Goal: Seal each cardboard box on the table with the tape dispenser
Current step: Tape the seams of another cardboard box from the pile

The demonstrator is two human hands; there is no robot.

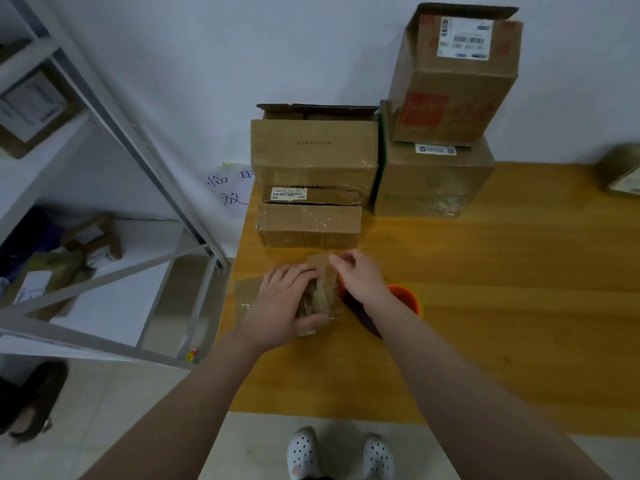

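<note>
Left hand grips small box; right hand apparently pinches top; dispenser under wrist.

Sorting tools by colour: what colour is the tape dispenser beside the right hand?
The tape dispenser is orange and purple, head view.

A small taped cardboard box lies near the worktop's left edge. The orange tape dispenser is just beside its right. Larger boxes stand behind.

Left hand grips a small box; right hand perhaps pinches it too.
</note>
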